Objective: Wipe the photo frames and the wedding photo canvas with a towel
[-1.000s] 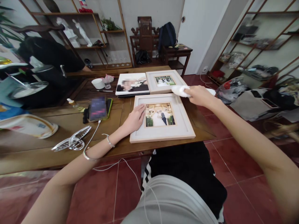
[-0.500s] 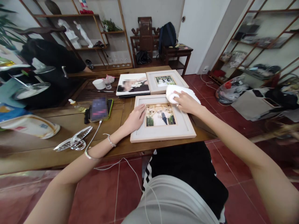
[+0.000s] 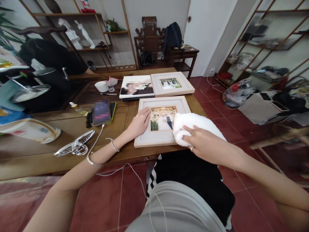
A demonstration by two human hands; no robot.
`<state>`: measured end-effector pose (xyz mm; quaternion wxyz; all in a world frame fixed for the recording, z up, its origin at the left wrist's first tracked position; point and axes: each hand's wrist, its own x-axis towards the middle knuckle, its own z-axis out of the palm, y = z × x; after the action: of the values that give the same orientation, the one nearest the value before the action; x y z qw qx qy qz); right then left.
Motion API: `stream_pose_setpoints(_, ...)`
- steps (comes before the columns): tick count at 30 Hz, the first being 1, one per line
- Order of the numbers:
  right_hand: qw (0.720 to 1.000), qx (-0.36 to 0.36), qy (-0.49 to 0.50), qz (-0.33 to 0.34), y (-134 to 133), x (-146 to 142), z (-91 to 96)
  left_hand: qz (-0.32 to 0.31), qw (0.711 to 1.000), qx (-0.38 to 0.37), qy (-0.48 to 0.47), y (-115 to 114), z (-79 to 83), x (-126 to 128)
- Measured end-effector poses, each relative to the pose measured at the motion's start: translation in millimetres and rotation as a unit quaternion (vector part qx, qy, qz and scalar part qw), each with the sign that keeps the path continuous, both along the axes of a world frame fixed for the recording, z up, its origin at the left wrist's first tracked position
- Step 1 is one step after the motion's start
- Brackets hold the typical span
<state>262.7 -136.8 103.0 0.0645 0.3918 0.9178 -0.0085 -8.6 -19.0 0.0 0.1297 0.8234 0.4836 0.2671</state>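
A light wooden picture frame [image 3: 158, 141] with a wedding photo lies flat near the table's front edge. My left hand [image 3: 140, 122] rests on its left border, fingers stretched out over the wood and mat. In my right hand [image 3: 201, 141] is a fluffy white cloth [image 3: 193, 120], pressed on the frame's right side near the front corner. The cloth covers that corner and part of the photo's right edge. Behind lie a second framed photo [image 3: 190, 88] and a photo panel [image 3: 145, 91] stacked on something dark.
Left on the wooden table [image 3: 116, 117] are a phone [image 3: 113, 111] with a cable, a clear hair claw clip [image 3: 78, 145], a dropper bottle [image 3: 78, 109], a white bowl [image 3: 101, 86] and a white packet [image 3: 31, 130]. A person in black [image 3: 53, 58] is at the far left.
My right hand has drawn the white cloth from the frame's far right corner down to its near right side. My left hand stays in place on the left border.
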Motion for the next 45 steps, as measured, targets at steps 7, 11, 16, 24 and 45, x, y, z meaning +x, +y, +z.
stream_pose_setpoints(7, 0.997, 0.049, 0.041, -0.051, 46, -1, -23.2, -0.016, 0.999, 0.013, 0.028, 3, -0.5, -1)
stream_pose_setpoints(11, 0.987, 0.107, 0.074, -0.090, 94, 3, -32.4, -0.024, 0.999, 0.017, 0.033, 4, -0.2, -2)
stream_pose_setpoints(16, 0.983, 0.144, 0.055, -0.100, 144, -2, -34.9, -0.020, 0.999, 0.014, 0.041, 3, 0.7, -2)
stream_pose_setpoints(24, 0.987, 0.155, -0.015, -0.046, 145, -3, -37.0, -0.015, 0.999, 0.025, 0.021, 5, -0.2, -1)
stream_pose_setpoints(45, 0.997, 0.024, -0.004, -0.073, 9, -19, -20.0, -0.008, 0.999, 0.035, 0.018, 0, 0.7, 2)
